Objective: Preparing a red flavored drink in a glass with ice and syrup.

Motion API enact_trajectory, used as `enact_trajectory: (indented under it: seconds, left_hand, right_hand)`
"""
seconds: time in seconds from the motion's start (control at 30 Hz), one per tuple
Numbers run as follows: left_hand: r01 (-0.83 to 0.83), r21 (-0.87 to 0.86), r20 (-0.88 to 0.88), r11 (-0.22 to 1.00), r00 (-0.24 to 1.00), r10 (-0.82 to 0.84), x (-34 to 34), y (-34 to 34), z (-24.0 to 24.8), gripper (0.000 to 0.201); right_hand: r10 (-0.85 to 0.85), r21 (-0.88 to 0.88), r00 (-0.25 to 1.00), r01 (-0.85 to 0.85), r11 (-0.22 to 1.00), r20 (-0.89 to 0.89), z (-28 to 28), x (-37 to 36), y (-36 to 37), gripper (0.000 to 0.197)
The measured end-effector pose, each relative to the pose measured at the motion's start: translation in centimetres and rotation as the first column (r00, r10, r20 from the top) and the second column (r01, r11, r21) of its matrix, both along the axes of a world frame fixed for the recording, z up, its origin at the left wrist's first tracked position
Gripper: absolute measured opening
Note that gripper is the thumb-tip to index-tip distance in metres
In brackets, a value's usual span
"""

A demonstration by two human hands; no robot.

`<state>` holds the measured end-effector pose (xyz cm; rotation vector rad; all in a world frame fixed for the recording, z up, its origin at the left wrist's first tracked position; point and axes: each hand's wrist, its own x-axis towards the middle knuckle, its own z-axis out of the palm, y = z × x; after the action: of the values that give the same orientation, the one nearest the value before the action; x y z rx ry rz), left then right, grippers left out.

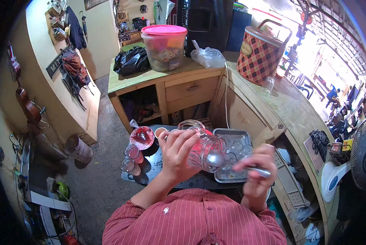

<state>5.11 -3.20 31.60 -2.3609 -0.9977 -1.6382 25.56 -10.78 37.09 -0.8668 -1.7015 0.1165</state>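
The glass jug (214, 143) is tipped sideways above the counter (152, 164), its mouth toward my right. My left hand (176, 153) curls partway closed around its side. My right hand (259, 162), blurred, closes on the handle of a spoon (215, 158); its bowl is at the jug's mouth, whether inside I can't tell. Right of the jug is a tray (232, 133) of glasses (247, 150); to the left, two pink drinks (134, 153) near a red-smeared bowl (142, 137).

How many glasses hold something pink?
2, left of the bare left hand: a farther clear pink-filled glass and a nearer clear pink-filled glass. More may be hidden.
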Motion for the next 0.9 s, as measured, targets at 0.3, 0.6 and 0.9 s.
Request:
enact_trajectory:
  seconds: [0.3,0.6,0.9]
  left_hand:
    - [-0.063,-0.004,-0.024,0.998,0.998,0.062,0.0,-0.2,0.2,0.070]
    - [0.167,-0.215,0.162,0.962,0.978,-0.133,-0.1,-0.2,-0.2,0.079]
    - [0.753,-0.474,0.666,0.457,0.646,-0.374,-0.4,0.2,-0.1,0.087]
  right_hand:
    - [-0.148,0.054,0.949,0.138,0.989,0.279,1.4,0.2,-0.5,0.014]
    - [-0.178,0.104,0.957,0.158,0.982,0.228,3.7,-0.7,1.6,0.008]
    - [-0.071,0.080,0.960,0.051,0.995,0.270,5.1,-0.3,3.8,0.006]
